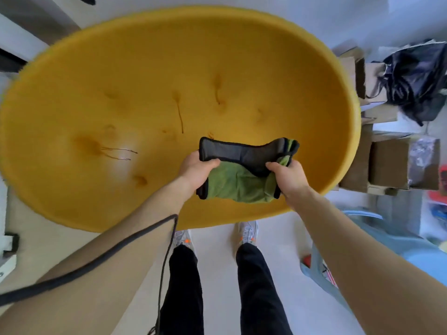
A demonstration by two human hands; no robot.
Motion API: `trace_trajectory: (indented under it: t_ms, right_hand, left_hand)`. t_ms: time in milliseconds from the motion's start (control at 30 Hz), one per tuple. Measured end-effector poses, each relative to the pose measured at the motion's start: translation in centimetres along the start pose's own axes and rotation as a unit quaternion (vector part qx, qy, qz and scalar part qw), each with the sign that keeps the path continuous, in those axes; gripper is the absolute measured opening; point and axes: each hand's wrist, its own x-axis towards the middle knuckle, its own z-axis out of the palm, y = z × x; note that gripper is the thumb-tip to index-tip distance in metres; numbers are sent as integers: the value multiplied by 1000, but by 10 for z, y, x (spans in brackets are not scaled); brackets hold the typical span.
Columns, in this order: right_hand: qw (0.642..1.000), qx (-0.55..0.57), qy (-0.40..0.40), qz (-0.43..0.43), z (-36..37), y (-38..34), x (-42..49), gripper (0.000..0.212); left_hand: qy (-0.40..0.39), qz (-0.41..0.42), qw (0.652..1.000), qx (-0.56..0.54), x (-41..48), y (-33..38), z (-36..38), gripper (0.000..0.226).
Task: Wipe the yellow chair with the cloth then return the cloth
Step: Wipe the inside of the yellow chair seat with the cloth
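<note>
The cloth (242, 170) (green on one face, dark grey on the other, edged in black) was held stretched between both hands above the near right part of the yellow chair (150, 97), whose wide round seat filled the far side of the view. The left hand (197, 171) was clamped on the cloth's left edge and the right hand (286, 176) on its right edge, fingers curled tight over the fabric. Cardboard boxes (387, 160) were seen stacked just right of the chair.

no readable text, labels or numbers anywhere
</note>
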Motion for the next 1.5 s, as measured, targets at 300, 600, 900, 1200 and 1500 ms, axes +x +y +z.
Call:
trace_trajectory:
  t_ms: [300,600,900,1200,1500]
  right_hand:
    - [849,-279,195,-403,-21,-89,84,54]
    - [607,-670,211,-373,45,-10,207,82]
    - [546,-709,-65,-441,61,157,154,58]
    - [550,-674,186,-456,60,34,238,41]
    - [487,-639,-121,-583,94,163,167,41]
  left_hand:
    - [-42,121,980,154,124,30,42,25]
    - [62,147,970,182,168,-41,73,16]
    - [73,144,962,222,176,-84,73,7]
    - [136,139,959,204,191,-98,47,7]
    - [125,71,983,113,178,-114,20,11]
